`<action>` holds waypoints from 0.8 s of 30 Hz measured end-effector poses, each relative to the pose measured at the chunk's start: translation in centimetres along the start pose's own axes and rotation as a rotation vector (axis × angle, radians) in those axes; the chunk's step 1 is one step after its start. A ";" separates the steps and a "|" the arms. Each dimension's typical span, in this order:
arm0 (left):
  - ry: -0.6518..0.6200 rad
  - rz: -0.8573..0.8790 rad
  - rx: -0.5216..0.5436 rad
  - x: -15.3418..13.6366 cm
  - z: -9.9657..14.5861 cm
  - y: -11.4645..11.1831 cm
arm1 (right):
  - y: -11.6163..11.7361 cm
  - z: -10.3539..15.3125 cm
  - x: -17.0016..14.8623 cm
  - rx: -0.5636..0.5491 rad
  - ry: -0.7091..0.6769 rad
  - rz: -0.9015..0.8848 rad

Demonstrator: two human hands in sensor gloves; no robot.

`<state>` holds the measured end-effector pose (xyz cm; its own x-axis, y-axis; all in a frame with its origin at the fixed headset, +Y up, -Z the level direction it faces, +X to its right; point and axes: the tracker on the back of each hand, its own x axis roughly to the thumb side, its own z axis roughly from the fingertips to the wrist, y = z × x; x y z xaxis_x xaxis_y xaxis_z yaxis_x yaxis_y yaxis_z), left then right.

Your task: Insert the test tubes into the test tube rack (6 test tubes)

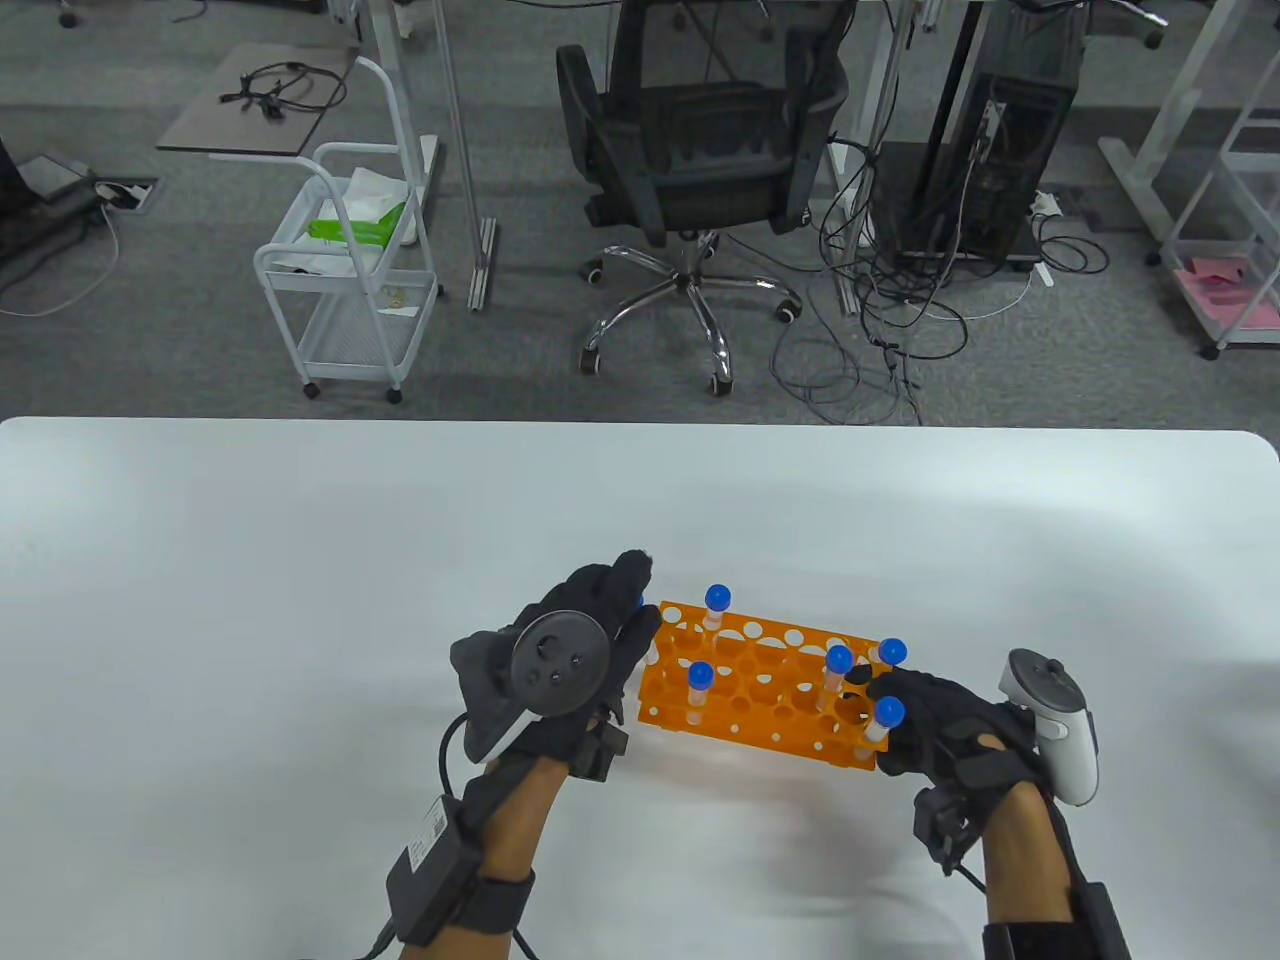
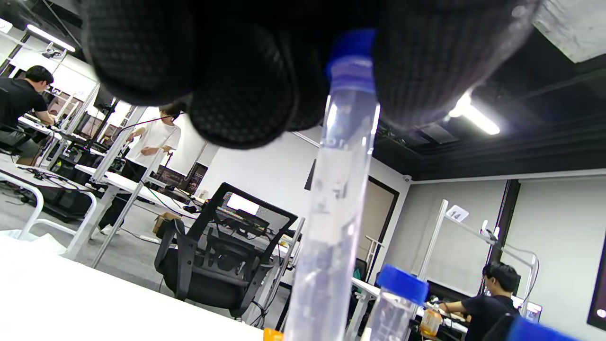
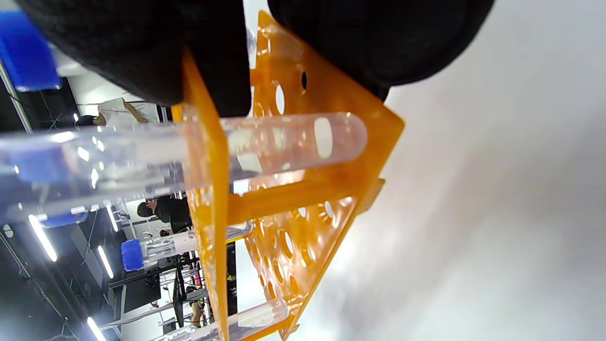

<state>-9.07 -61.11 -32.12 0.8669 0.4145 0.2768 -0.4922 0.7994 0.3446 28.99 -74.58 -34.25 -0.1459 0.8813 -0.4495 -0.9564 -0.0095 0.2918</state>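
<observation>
An orange test tube rack (image 1: 765,700) lies on the white table (image 1: 300,560), and several clear tubes with blue caps (image 1: 838,660) stand in it. My left hand (image 1: 637,603) is at the rack's left end. In the left wrist view its fingers (image 2: 236,94) pinch a clear test tube (image 2: 331,213) by its blue cap. The tube hangs upright with its lower end near the rack's edge (image 2: 273,335). My right hand (image 1: 872,700) grips the rack's right end. In the right wrist view its fingers (image 3: 142,57) hold the rack (image 3: 331,109) beside a seated tube (image 3: 284,142).
The rack is near the table's front middle, with bare white tabletop all around it. Beyond the far edge are a black office chair (image 1: 700,150), a white cart (image 1: 350,270) and floor cables.
</observation>
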 end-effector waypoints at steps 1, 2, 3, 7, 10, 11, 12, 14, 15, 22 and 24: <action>-0.002 -0.006 -0.003 0.0 0.0 -0.2 | 0.0 0.0 0.0 0.002 0.002 0.003; -0.004 -0.007 -0.006 0.0 0.0 -0.4 | 0.0 -0.1 0.0 0.006 0.004 0.005; -0.005 -0.005 -0.014 0.0 0.0 -0.6 | 0.1 -0.1 -0.1 0.008 0.006 0.006; -0.012 -0.018 -0.015 -0.2 0.1 -0.9 | 0.1 -0.2 0.0 0.010 0.010 0.012; -0.013 -0.008 -0.016 -0.4 0.1 -1.2 | 0.3 -0.2 -0.1 0.015 0.014 0.015; -0.012 -0.009 -0.025 -0.5 0.1 -1.4 | 0.3 -0.3 -0.1 0.019 0.015 0.018; -0.012 -0.013 -0.033 -0.5 0.1 -1.6 | 0.4 -0.3 -0.1 0.021 0.017 0.019; -0.020 -0.018 -0.054 -0.5 0.1 -2.0 | 0.4 -0.3 -0.1 0.024 0.018 0.022; -0.024 -0.018 -0.071 -0.4 0.1 -2.2 | 0.4 -0.4 -0.1 0.024 0.018 0.024; -0.052 -0.054 -0.141 -0.1 0.3 -3.4 | 0.6 -0.5 0.0 0.035 0.019 0.020; -0.048 -0.056 -0.160 -0.3 0.3 -3.7 | 0.6 -0.5 0.0 0.037 0.021 0.023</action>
<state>-7.50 -64.33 -33.24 0.8859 0.3495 0.3049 -0.4215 0.8811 0.2145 28.28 -74.79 -34.52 -0.1732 0.8708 -0.4601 -0.9429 -0.0117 0.3329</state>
